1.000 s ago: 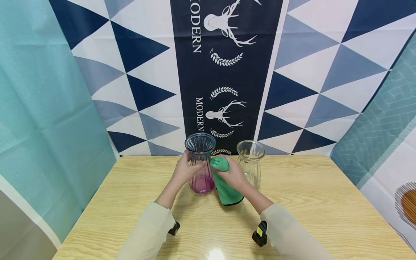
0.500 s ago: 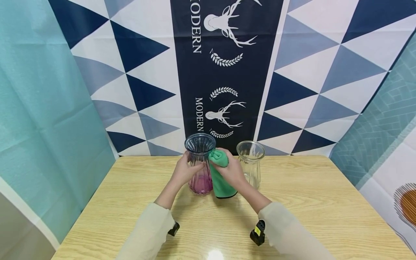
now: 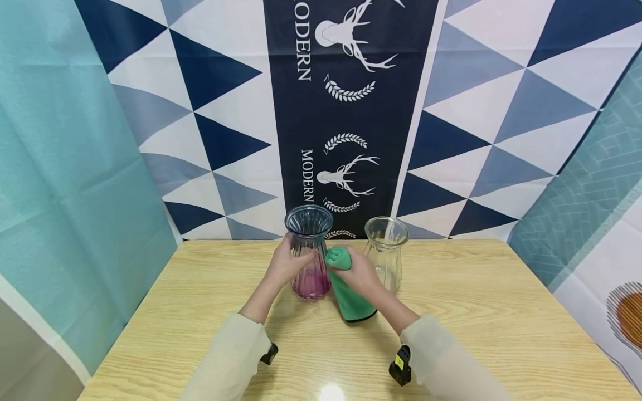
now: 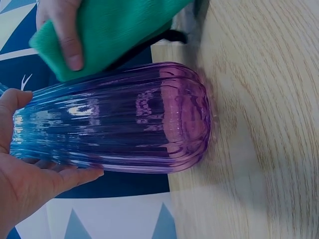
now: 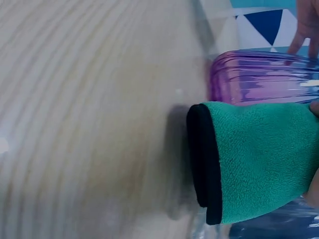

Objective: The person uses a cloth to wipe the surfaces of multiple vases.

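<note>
A ribbed glass vase (image 3: 312, 278), blue at its flared rim and purple-pink at the base, stands upright near the table's back edge. My left hand (image 3: 283, 264) grips it below the neck, thumb on the near side; the left wrist view shows the fingers along the vase's (image 4: 124, 119) narrower end. My right hand (image 3: 362, 273) holds a folded green cloth (image 3: 351, 301) with black edging against the vase's right side. In the right wrist view the cloth (image 5: 264, 159) hangs down beside the purple base, and only a little of the hand shows.
A clear glass vase (image 3: 387, 245) stands just right of my right hand, partly hidden behind it. The wooden table (image 3: 321, 345) ends at a patterned backdrop (image 3: 351, 111). A teal curtain (image 3: 90, 167) hangs at the left.
My right hand and the cloth rose along the vase's side half a second ago, and are now lower again, with the cloth's hem swung nearer. The left hand and vase stay put.
</note>
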`<state>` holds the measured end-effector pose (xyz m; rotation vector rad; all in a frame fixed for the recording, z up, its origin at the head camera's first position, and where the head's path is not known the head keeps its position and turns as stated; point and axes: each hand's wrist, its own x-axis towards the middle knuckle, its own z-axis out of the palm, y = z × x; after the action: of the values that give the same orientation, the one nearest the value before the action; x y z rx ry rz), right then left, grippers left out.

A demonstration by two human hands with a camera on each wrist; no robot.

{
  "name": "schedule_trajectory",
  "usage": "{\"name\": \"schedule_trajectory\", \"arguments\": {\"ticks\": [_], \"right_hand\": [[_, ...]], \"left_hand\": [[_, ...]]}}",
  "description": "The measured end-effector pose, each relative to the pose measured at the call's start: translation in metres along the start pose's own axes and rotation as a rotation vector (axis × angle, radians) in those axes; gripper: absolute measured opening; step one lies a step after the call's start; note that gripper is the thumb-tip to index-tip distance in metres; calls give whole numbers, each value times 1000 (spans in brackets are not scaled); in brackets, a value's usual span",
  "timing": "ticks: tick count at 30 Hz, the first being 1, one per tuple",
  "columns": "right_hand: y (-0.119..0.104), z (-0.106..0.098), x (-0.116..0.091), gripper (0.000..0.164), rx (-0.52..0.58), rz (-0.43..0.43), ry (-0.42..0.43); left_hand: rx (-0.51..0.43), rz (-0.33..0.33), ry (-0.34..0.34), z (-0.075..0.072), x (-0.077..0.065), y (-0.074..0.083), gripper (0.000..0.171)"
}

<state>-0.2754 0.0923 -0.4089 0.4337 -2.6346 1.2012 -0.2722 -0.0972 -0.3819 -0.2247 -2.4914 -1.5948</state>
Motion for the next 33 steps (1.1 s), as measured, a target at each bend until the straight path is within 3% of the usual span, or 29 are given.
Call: {"name": "schedule_trajectory", "arguments": {"ticks": [14, 23, 28, 33], "right_hand": [[14, 10, -8, 42, -239, 15, -76], [14, 11, -9, 45, -305, 65, -135], [13, 9, -10, 43, -246, 66, -105], [8, 4, -8, 43, -107, 33, -41]], "left_hand": [[28, 8, -11, 1, 0, 2, 67], [31, 23, 5, 3, 1, 0, 66], [8, 32, -6, 3, 0, 1, 75], [35, 43, 19, 3, -1, 2, 72]]}}
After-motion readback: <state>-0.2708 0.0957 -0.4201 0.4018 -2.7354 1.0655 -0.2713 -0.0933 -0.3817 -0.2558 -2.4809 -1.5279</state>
